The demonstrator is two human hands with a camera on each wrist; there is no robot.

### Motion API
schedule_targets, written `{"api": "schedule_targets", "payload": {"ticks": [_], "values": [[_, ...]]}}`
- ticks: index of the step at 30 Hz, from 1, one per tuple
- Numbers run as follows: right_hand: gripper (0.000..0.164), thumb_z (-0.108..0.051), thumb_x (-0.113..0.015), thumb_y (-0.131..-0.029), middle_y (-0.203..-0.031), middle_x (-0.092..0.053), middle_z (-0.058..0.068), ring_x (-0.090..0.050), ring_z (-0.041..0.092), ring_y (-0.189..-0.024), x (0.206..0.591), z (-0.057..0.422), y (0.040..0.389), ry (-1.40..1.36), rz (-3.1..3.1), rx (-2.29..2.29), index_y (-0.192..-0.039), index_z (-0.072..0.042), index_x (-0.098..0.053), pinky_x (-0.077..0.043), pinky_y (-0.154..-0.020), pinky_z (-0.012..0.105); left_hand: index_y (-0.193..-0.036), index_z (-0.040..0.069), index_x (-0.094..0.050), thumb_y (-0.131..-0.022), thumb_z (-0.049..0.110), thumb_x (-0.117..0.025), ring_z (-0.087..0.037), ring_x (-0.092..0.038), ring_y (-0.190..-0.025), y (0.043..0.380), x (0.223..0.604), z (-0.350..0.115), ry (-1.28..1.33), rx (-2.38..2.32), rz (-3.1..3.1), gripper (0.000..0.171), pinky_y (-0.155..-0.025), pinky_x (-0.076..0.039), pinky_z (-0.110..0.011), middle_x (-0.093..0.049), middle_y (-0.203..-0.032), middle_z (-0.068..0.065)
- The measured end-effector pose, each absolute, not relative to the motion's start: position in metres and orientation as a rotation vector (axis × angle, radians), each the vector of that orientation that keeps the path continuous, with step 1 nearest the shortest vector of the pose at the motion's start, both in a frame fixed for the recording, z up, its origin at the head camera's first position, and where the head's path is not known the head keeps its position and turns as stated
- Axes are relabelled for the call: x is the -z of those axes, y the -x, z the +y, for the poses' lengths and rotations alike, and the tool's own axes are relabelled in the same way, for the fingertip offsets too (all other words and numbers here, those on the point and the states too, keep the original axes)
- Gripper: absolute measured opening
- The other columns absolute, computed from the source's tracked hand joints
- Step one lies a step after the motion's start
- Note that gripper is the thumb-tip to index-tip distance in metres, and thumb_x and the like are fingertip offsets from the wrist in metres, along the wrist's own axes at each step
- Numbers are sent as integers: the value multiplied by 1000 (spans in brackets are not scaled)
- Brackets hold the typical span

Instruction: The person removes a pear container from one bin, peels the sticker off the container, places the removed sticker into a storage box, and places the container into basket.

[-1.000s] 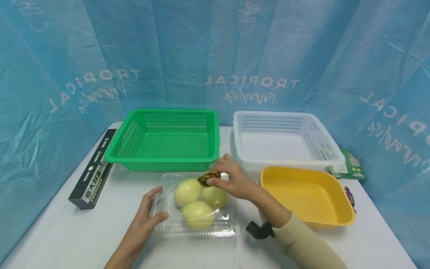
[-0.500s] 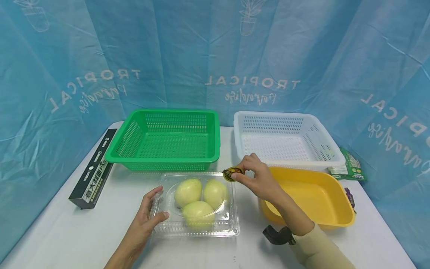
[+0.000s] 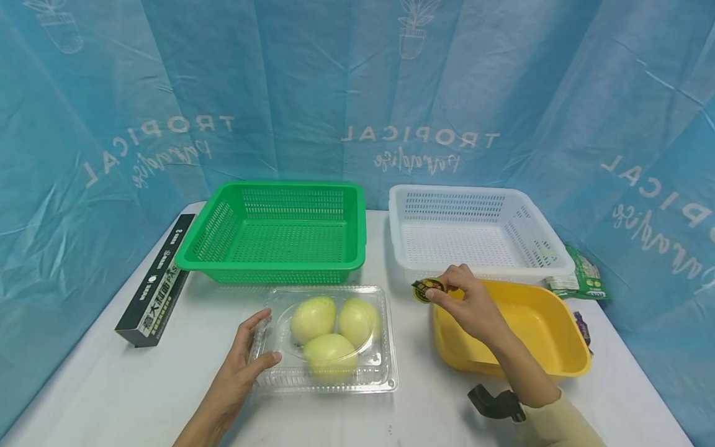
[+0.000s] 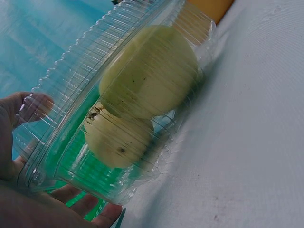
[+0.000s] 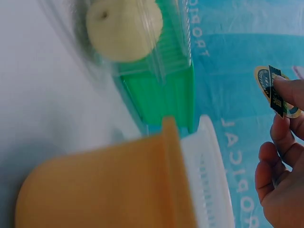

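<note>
A clear plastic clamshell box (image 3: 279, 366) lies on the white table, its lid down over three pale yellow-green round fruits (image 3: 331, 357). My left hand (image 3: 237, 366) holds the box by its left side, thumb at the front and fingers further back. In the left wrist view that hand (image 4: 28, 199) spans the end of the box. To the right, my right hand (image 3: 475, 307) pinches a round black-and-gold sticker (image 3: 427, 290) between thumb and forefinger, above the left rim of a yellow basin (image 3: 519, 329). The right wrist view shows the sticker (image 5: 270, 90) in the fingertips.
Behind the box stand a green basket (image 3: 274, 273) and a white basket (image 3: 480, 270). A long black pasta box (image 3: 156, 279) lies at the left. Beyond the basin are a green packet (image 3: 586, 276) and a small purple wrapper (image 3: 582, 327). A blue curtain (image 3: 357, 93) hangs behind.
The right hand has carried the sticker from over the box's lid rightward to the yellow basin's left rim. My left hand and the box have stayed in place.
</note>
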State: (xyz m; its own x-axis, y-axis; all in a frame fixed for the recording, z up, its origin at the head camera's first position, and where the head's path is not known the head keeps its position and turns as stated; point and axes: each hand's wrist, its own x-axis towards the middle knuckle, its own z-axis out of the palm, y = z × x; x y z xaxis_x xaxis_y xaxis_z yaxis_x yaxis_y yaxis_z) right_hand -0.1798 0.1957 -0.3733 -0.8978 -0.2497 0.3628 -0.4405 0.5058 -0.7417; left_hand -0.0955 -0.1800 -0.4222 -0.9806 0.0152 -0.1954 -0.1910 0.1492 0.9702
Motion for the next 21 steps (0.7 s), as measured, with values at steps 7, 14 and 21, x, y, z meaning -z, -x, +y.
{"api": "schedule_targets", "payload": {"ticks": [7, 14, 21], "values": [[10, -17, -69, -85, -72, -46, -6, -37, 17, -79, 381, 222, 176, -503, -2583, -1258, -77, -20, -64, -32, -66, 28, -147, 31, -21, -86, 16, -63, -34, 20, -146, 96, 423, -180, 183, -1936, 2263, 76, -111, 6, -68, 4, -161, -1], [20, -27, -66, -88, -79, -44, -1, -37, 13, -80, 392, 248, 174, -343, -2702, -1109, -75, -15, -57, -32, -64, 25, -146, 32, -22, -85, 16, -63, -34, 19, -146, 96, 424, -180, 193, -1925, 2283, 75, -112, 5, -67, 4, -161, -1], [23, -34, -63, -89, -88, -52, 3, -42, 14, -85, 400, 267, 172, -246, -2811, -1017, -80, -13, -59, -38, -71, 23, -146, 33, -24, -85, 17, -63, -34, 19, -146, 95, 424, -179, 205, -1935, 2271, 74, -112, 6, -67, 4, -161, 0]]}}
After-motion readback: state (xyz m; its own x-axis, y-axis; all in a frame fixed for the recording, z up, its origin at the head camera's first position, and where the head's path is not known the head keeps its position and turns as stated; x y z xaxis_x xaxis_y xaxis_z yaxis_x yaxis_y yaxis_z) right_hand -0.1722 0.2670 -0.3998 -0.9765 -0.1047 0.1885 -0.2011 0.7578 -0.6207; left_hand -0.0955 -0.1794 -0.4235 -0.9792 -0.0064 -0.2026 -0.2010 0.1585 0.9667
